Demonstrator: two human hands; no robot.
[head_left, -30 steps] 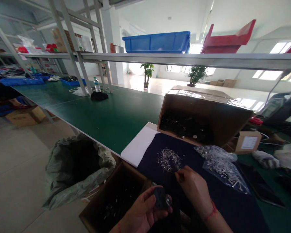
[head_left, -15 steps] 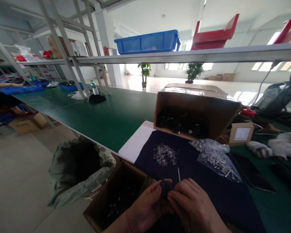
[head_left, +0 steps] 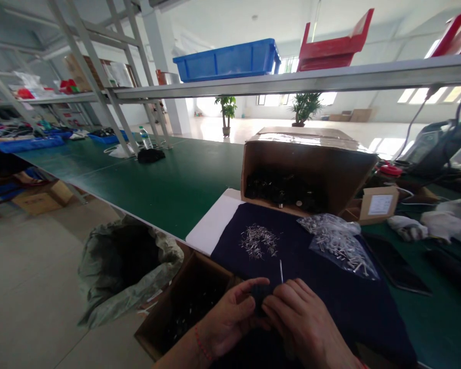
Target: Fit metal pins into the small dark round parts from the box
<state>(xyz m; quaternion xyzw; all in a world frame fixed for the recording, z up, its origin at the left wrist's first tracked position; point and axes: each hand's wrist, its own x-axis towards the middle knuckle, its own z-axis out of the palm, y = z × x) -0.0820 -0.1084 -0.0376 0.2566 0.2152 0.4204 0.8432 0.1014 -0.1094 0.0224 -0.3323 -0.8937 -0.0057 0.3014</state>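
Left hand (head_left: 230,312): grip closed around dark part (head_left: 258,295), located between both hands | loose metal pins (head_left: 256,240): heaped on navy cloth (head_left: 369,320) | metal rod (head_left: 280,270): pointing up, pinched in grip of right hand (head_left: 301,315) | clear bag (head_left: 340,243): right of heap

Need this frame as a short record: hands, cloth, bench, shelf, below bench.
left_hand: left hand gripping a dark part, detail unclear
right_hand: right hand against the same part, thin metal rod sticking up at its fingers
on_cloth: dark blue cloth bearing a loose heap of metal pins and a clear bag of metal pieces
behind_cloth: open carton with dark parts inside
shelf: blue bin, red bin
below_bench: green sack, open box
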